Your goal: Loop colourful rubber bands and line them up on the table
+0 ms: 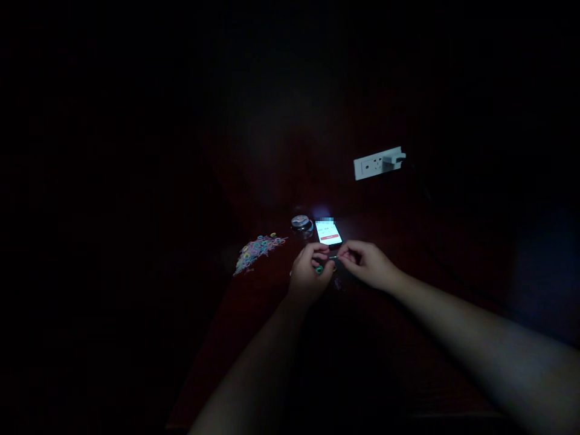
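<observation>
Filling the nearest part of the view: two bare forearms point(260, 365), reaching over a dark red tabletop point(240, 332)
Small clear bits point(338, 283), faint: lying on the tabletop just in front of the hands, their exact form being too dim to tell
Left hand point(309, 273): curling its fingers forward, the thumb standing apart below them; whether its fingertips are touching anything, one cannot tell
Green ring point(319, 270): showing in the gap between left thumb and fingers, the hand partly hiding it; held or lying free, one cannot tell
Yellowish ring point(335, 267): showing just below the fingertips, between the two hands
Right hand point(365, 264): pinching, thumb and forefinger pressing together on one end of a thin pale piece point(333, 258)
Thin pale piece: spanning the narrow gap between the hands, its free end pointing at the left fingertips
Heap of small coloured loops point(259, 251), pastel, mixed: lying loosely to the left, well apart from the hands
Phone point(329, 232), screen glowing: lying just beyond the fingertips
Round lidded container point(301, 225): standing just left of the phone
White socket panel point(372, 165): sitting beyond, holding a plug point(393, 159) at its right end
</observation>
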Tool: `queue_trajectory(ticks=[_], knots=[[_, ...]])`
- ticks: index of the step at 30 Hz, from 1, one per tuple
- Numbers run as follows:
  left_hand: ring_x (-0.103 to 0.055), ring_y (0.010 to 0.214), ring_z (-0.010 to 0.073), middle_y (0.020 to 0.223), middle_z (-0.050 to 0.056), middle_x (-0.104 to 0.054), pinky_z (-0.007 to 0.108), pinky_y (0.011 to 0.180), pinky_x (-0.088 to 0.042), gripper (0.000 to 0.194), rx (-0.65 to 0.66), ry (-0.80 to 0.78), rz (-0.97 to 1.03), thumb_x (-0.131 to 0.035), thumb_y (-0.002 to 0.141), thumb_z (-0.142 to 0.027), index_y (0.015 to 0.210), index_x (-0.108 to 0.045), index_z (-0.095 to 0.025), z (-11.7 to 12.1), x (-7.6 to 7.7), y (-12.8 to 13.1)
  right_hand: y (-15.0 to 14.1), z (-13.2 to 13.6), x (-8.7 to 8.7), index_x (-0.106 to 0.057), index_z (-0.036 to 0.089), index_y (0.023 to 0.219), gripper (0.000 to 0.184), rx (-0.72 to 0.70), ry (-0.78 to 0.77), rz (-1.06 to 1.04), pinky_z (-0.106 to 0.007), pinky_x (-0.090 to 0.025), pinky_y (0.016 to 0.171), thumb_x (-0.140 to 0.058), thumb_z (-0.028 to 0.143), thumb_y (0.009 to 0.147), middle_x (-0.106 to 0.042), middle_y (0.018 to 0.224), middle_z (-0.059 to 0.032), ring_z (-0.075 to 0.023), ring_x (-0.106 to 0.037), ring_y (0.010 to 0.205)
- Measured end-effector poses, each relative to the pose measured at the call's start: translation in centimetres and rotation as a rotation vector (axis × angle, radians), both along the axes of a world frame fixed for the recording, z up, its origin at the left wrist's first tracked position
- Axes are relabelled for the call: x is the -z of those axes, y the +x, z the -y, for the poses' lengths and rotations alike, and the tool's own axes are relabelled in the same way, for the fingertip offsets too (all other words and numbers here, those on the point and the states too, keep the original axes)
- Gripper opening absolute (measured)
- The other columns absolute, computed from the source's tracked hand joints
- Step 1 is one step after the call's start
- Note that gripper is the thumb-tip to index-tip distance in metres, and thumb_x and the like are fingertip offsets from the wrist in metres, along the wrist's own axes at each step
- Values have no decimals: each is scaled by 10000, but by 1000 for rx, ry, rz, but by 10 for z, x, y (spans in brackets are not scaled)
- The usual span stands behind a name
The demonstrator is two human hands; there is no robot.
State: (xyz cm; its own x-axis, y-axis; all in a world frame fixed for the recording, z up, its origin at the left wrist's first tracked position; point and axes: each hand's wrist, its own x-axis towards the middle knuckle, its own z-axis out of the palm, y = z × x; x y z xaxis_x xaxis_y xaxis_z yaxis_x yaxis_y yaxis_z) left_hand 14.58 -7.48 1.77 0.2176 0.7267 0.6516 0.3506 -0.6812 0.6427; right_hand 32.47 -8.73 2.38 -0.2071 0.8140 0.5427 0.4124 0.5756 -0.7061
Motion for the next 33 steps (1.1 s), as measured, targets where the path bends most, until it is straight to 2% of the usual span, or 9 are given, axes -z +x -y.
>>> queue_trajectory(ticks=[4,11,33], knots=[[-656,772,159,887,39,-706,283,664,-519,208,14,-54,-25,-666,783,-131,966,-627,-223,1,-2,0,1,-1,0,-614,178,772,135,-4,4,5,-236,-358,513,-585,298,827,-509,627,17,-119,-445,562],[-650,758,147,858,41,-708,271,671,-503,146,-6,-5,-63,-644,803,-165,947,-641,-193,4,-7,0,2,-1,-1,-625,171,769,135,-16,20,14,-242,-369,523,-594,293,819,-529,644,10,-123,-457,572],[-648,749,143,850,26,-703,257,666,-505,161,3,-29,-84,-648,790,-140,939,-647,-200,0,-3,-3,5,-7,6,-633,165,784,119,-15,-36,-13,-234,-373,521,-605,280,787,-540,651,9,-120,-470,576]])
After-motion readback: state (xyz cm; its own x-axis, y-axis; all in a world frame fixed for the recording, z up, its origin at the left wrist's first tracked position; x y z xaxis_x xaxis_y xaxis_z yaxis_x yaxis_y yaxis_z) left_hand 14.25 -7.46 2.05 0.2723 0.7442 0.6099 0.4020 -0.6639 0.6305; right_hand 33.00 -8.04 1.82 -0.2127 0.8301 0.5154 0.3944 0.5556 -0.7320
